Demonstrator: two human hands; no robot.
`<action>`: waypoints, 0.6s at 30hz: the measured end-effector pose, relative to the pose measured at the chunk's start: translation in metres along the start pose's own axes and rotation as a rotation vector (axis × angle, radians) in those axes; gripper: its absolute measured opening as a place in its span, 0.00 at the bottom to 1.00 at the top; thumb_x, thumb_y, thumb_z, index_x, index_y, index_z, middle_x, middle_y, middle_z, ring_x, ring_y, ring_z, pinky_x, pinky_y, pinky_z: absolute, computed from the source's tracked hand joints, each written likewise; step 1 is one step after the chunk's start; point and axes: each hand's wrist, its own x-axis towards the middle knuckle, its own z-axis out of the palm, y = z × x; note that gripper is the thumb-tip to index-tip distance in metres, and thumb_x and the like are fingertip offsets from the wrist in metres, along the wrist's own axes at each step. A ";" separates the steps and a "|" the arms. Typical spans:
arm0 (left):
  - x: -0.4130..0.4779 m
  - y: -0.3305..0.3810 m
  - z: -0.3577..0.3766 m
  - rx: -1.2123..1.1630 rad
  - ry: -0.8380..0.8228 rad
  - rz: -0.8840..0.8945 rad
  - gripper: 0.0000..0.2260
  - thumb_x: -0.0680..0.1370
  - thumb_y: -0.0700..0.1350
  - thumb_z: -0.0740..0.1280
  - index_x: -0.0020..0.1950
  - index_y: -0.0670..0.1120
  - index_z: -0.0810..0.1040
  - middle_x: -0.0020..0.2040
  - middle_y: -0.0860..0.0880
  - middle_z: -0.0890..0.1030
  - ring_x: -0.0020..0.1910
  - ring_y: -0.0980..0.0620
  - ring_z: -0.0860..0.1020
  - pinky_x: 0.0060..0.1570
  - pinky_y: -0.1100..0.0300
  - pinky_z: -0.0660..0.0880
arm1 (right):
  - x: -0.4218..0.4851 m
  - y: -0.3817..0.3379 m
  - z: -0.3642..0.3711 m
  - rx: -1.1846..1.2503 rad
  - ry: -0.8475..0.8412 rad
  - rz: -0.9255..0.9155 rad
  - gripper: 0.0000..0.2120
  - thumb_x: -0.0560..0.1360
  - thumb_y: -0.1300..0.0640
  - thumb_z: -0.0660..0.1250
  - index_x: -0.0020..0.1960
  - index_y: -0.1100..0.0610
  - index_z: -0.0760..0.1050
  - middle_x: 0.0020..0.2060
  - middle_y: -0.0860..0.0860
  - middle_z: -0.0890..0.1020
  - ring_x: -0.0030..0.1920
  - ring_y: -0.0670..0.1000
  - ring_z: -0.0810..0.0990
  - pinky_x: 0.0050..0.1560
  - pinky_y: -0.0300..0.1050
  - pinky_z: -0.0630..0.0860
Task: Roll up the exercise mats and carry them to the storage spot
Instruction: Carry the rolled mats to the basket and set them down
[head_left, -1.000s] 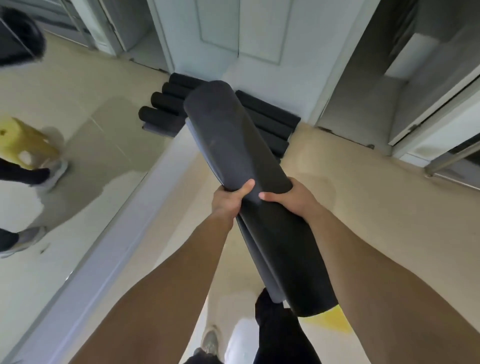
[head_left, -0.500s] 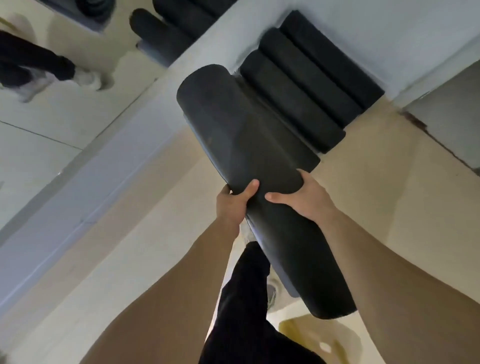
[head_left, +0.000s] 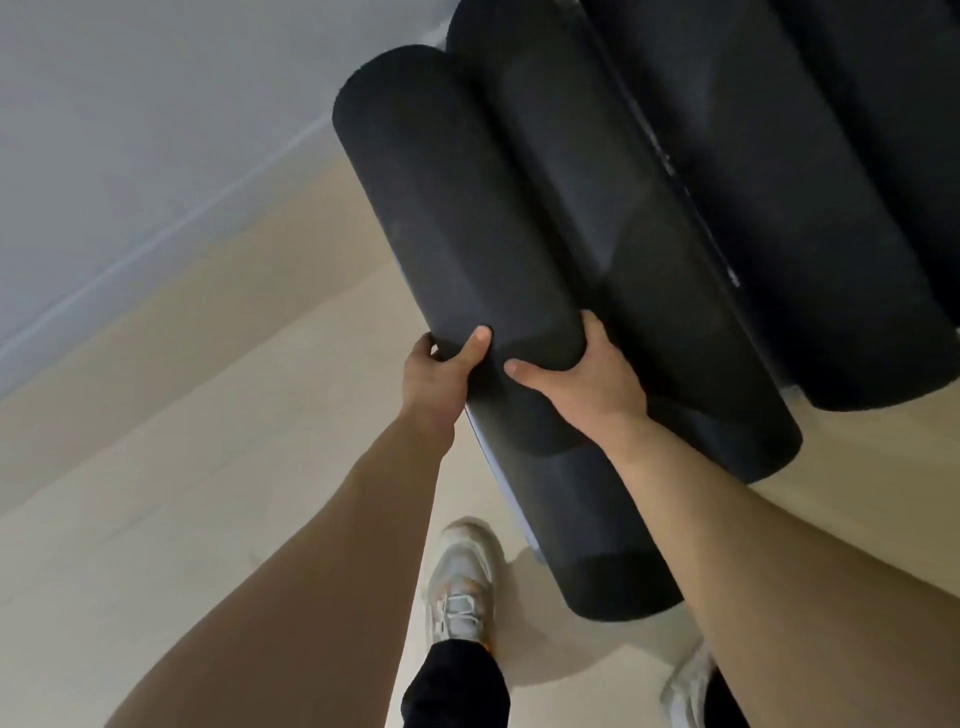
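A shoe (head_left: 462, 577) stands on the pale floor (head_left: 208, 467) just under the near end of the mat (head_left: 457, 218), which is fully rolled into a tight black tube. Both hands hold it around its middle. The left hand (head_left: 436, 379) grips the left side with the thumb laid over the top. The right hand (head_left: 592, 384) grips the right side, its fingers (head_left: 592, 332) curled down between this mat and the roll next to it.

The mat lies lengthways away from the person, close alongside the nearest of the stored rolls (head_left: 654, 270). At least 2 of these lie side by side, running toward the grey wall (head_left: 130, 130). Whether the mat has touched the floor cannot be told.

For this mat the rolling is done and the carry looks all but finished, since it is at the storage spot and lined up with the row. What seems left is to set it down against its neighbour and let go. Whether other mats wait elsewhere is not shown.
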 end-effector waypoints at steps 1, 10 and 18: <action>0.018 -0.006 0.008 0.032 0.003 0.002 0.28 0.72 0.55 0.79 0.68 0.49 0.75 0.62 0.53 0.82 0.60 0.50 0.81 0.64 0.46 0.77 | 0.017 0.002 0.010 -0.077 0.018 -0.032 0.54 0.67 0.29 0.72 0.82 0.46 0.49 0.77 0.54 0.66 0.74 0.61 0.69 0.70 0.60 0.72; 0.047 -0.027 0.054 0.068 0.136 0.129 0.33 0.62 0.61 0.79 0.64 0.56 0.73 0.58 0.57 0.83 0.58 0.52 0.82 0.61 0.50 0.79 | 0.029 0.016 0.004 -0.507 0.107 -0.428 0.33 0.84 0.50 0.60 0.83 0.47 0.48 0.82 0.54 0.55 0.79 0.57 0.60 0.72 0.54 0.68; 0.054 -0.023 0.084 -0.013 0.047 0.128 0.25 0.73 0.50 0.79 0.66 0.54 0.74 0.58 0.55 0.83 0.58 0.52 0.81 0.63 0.50 0.78 | 0.052 0.015 -0.033 -0.765 0.146 -0.678 0.30 0.80 0.55 0.66 0.80 0.48 0.63 0.78 0.50 0.63 0.74 0.57 0.65 0.67 0.55 0.74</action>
